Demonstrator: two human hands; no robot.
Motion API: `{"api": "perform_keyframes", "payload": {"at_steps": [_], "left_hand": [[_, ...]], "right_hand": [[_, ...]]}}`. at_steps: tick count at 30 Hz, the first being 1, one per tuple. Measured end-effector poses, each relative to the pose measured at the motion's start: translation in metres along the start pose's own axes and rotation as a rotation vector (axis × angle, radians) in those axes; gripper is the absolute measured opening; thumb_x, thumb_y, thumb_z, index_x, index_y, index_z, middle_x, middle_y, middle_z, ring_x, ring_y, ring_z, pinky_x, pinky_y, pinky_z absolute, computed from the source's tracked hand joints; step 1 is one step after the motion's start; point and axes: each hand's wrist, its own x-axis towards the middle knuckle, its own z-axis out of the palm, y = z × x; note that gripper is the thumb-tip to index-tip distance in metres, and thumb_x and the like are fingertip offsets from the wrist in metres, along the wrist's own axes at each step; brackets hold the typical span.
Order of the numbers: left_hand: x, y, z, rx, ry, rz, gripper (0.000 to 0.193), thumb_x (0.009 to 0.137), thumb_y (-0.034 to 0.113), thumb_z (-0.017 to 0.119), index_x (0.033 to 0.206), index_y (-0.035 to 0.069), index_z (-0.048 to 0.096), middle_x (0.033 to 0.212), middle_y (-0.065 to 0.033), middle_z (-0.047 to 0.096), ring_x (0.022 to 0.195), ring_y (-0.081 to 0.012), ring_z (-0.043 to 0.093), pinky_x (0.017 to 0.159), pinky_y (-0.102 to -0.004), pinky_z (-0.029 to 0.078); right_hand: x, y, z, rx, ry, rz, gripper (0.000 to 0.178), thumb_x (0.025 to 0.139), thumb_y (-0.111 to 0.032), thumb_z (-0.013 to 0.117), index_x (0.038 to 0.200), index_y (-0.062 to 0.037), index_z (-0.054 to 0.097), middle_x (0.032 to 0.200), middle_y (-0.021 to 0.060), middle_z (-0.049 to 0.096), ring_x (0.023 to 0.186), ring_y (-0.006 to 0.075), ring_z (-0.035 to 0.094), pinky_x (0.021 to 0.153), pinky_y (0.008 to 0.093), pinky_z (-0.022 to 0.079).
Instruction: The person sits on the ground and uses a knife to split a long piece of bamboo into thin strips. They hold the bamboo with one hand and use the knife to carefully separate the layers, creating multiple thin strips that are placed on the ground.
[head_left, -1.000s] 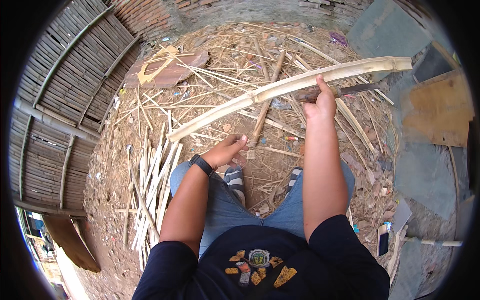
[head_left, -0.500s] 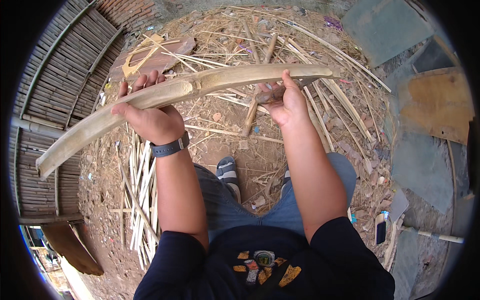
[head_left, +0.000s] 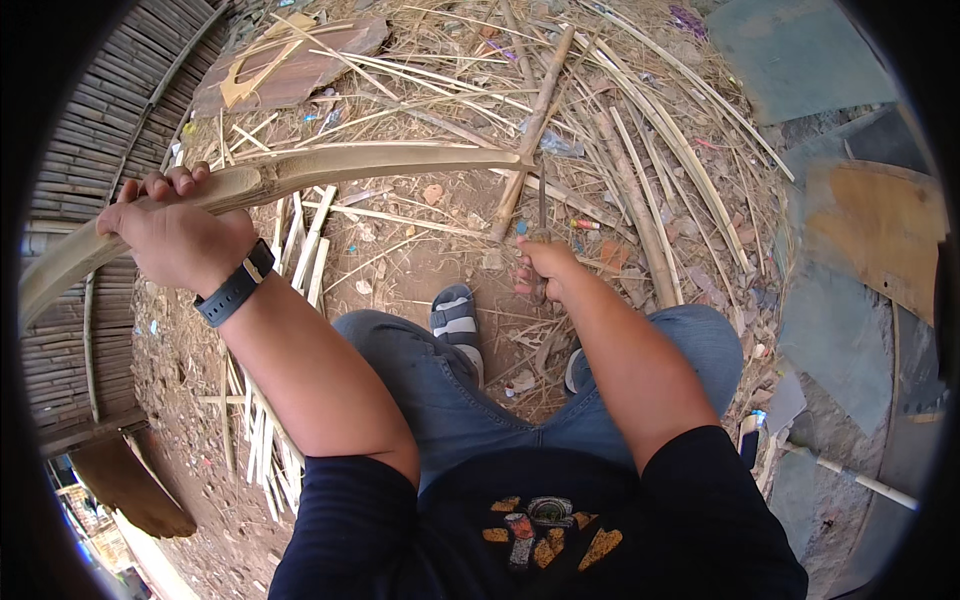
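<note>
A long split piece of bamboo (head_left: 360,164), pale on its inner side and with a node near my hand, runs from the far left edge to the middle of the view. My left hand (head_left: 190,235), wearing a dark wristwatch, is closed around its left part. The strip's right end overlaps a crossed pole; whether they touch I cannot tell. Below that end, my right hand (head_left: 540,268) is wrapped round the handle of a knife, whose dark narrow blade (head_left: 542,200) points away from me and shows nearly edge-on.
Bamboo poles (head_left: 545,110) and thin slats lie scattered on the littered ground ahead. A bundle of pale slats (head_left: 262,445) is at my left. Bamboo slat walling (head_left: 100,150) stands far left; grey sheets (head_left: 800,60) and a brown board (head_left: 870,225) are at right.
The bamboo has shifted left with my left hand. My right hand has left the bamboo, come lower, and now holds the knife with its blade pointing away.
</note>
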Motion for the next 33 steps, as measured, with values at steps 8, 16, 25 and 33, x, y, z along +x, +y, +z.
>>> {"api": "perform_keyframes", "payload": {"at_steps": [8, 16, 25, 33], "left_hand": [[0.001, -0.064, -0.024, 0.128, -0.054, 0.000, 0.037, 0.103, 0.042, 0.044, 0.091, 0.007, 0.045, 0.067, 0.0007, 0.042, 0.055, -0.0100, 0.040, 0.051, -0.0264, 0.041], [0.005, -0.063, -0.021, 0.118, -0.126, 0.004, 0.037, 0.103, 0.039, 0.047, 0.087, 0.006, 0.046, 0.063, 0.0000, 0.044, 0.051, -0.0088, 0.042, 0.048, -0.0252, 0.039], [-0.001, -0.057, -0.020, 0.148, -0.223, 0.020, 0.038, 0.102, 0.040, 0.049, 0.089, 0.004, 0.047, 0.066, -0.0007, 0.043, 0.056, -0.0111, 0.041, 0.052, -0.0276, 0.037], [0.001, -0.062, -0.019, 0.120, -0.235, 0.049, 0.040, 0.101, 0.042, 0.050, 0.085, 0.006, 0.046, 0.062, -0.0004, 0.045, 0.052, -0.0094, 0.043, 0.049, -0.0258, 0.039]], "right_hand": [[0.016, 0.006, 0.011, -0.308, 0.076, -0.067, 0.033, 0.090, -0.029, 0.071, 0.087, 0.0003, 0.055, 0.065, 0.0088, 0.055, 0.049, 0.0172, 0.051, 0.042, 0.0346, 0.041], [0.016, 0.007, 0.012, -0.987, 0.177, -0.535, 0.061, 0.086, -0.043, 0.068, 0.123, 0.0055, 0.058, 0.107, 0.0251, 0.067, 0.096, 0.0371, 0.067, 0.084, 0.0423, 0.053], [-0.015, -0.014, 0.050, -0.774, 0.171, -0.622, 0.058, 0.085, -0.039, 0.066, 0.122, 0.0046, 0.059, 0.112, 0.0273, 0.065, 0.106, 0.0385, 0.064, 0.090, 0.0415, 0.049], [0.015, 0.006, 0.046, -0.494, 0.137, -0.522, 0.046, 0.085, -0.031, 0.068, 0.117, 0.0021, 0.061, 0.100, 0.0207, 0.068, 0.092, 0.0339, 0.066, 0.081, 0.0403, 0.050]]}}
